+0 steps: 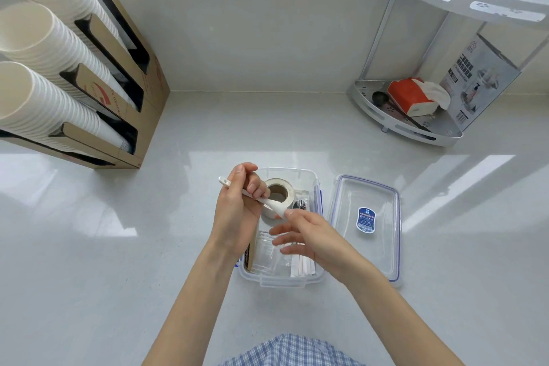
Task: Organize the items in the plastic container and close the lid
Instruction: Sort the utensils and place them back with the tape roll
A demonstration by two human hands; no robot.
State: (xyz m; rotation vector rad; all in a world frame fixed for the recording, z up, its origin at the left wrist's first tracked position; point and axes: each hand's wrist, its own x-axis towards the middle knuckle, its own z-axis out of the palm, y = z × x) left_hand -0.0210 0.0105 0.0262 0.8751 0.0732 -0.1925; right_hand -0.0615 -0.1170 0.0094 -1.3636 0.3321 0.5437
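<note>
The clear plastic container (309, 178) sits open at lower centre of the frame on the pale counter (118, 246), with both hands working right over it. The left hand (237, 211) is curled around the handle of a white plastic spoon (269, 202), fingers pressed closed on it, handle end poking out toward the upper left. The right hand (306, 235) pinches the spoon's bowl end between thumb and forefinger, the other fingers spread loose above the box. Inside the container there's a roll of tape (280, 190) standing at the far end, a small dark packet (300, 205) beside it, and some wrapped sticks (303, 266) along the near edge. The lid (368, 229) lies flat just right of the container, blue sticker facing up. Stacks of paper cups (44, 47) in a cardboard holder fill the upper left; a corner rack (416, 116) with a tissue pack sits upper right.
</note>
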